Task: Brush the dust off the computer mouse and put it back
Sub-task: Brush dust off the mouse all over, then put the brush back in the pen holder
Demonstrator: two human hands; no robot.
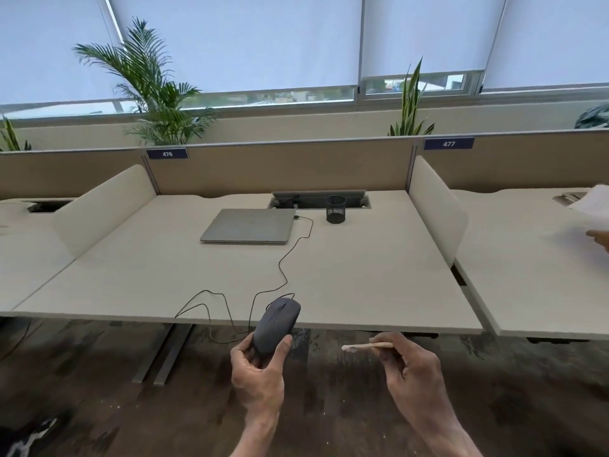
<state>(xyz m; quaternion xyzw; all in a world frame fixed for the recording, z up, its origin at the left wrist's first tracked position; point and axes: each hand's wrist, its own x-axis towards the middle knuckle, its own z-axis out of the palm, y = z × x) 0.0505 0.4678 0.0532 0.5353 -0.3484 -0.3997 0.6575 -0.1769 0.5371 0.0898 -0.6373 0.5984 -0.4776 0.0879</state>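
Observation:
A dark grey wired computer mouse [277, 324] is lifted in front of the desk's near edge, its top facing me. My left hand [258, 374] grips it from below, thumb on its right side. Its black cable [280, 268] runs in loops over the desk [164, 275] and off the front edge, up to the closed laptop [248, 229]. My right hand [412, 367] pinches a small wooden-handled brush [365, 346], its pale bristle tip pointing left toward the mouse with a gap between them.
A black mesh pen cup [335, 209] stands at the back by the cable tray. White dividers [435, 206] flank the desk on both sides. Another person's hand with paper [596, 225] shows at the far right. Dark floor lies below.

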